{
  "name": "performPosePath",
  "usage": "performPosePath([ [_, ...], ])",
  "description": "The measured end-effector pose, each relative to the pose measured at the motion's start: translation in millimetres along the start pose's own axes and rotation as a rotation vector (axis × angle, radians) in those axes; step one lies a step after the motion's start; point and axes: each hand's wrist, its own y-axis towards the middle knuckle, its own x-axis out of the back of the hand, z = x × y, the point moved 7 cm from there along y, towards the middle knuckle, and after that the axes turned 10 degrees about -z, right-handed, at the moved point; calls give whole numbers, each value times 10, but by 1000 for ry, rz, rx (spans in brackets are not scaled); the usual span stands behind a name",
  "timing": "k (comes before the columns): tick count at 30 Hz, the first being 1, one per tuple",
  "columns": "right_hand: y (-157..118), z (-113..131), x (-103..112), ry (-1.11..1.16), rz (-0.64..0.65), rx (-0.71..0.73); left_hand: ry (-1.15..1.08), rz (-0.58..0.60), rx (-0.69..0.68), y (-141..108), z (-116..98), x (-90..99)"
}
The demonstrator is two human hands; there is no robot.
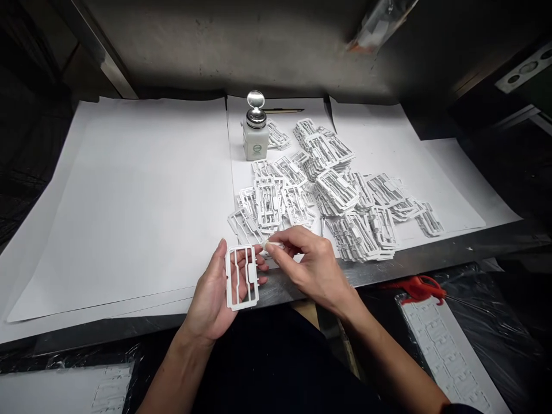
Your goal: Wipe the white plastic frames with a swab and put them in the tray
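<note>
A white rectangular plastic frame (254,296) with thin inner bars lies upright across the palm and fingers of my left hand (211,299), near the table's front edge. Just right of it, my right hand (308,264) pinches a small whitish piece (268,246) between thumb and forefinger; its exact shape is partly hidden by the fingers. Beyond my hands, many similar white frames (268,202) lie loosely overlapped on white paper. More of them form stacked, slanting piles (338,190) to the right.
A squarish bottle (256,141) with a raised metal lid stands behind the frames. Behind it lies a thin dark tool (284,110). A red-handled air gun (420,286) and a sheet of white parts (448,351) are at the lower right. A metal wall (207,46) rises behind.
</note>
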Motion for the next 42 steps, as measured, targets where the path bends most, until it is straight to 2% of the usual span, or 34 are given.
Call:
performPosePath([
  [4, -33, 37, -126, 4, 57, -7, -88, -16, 2, 8, 25, -42],
  [8, -152, 49, -220, -31, 211, 7, -105, -7, 13, 24, 27, -28],
  [10, -193, 40, -197, -13, 257, 4, -64, 3, 28, 33, 31, -16],
  [13, -130, 3, -57, -24, 198, -7, 7, 6, 18, 19, 20, -13],
  [16, 22, 10, 47, -100, 177, 73, 99, 65, 48, -36, 56, -75],
  [18, 114, 55, 36, -158, 259, 179, 168, 102, 83, -76, 103, -113],
  [23, 152, 194, -116, -247, 633, 393, 351, 79, 189, -130, 229, -97],
  [26, 141, 244, -156, -293, 732, 439, 435, 88, 211, -148, 260, -95],
  [37, 83, 267, -193, -479, 846, 557, 559, 154, 219, -153, 281, -117],
  [42, 47, 282, -221, -516, 836, 613, 639, 116, 215, -164, 239, -124],
])
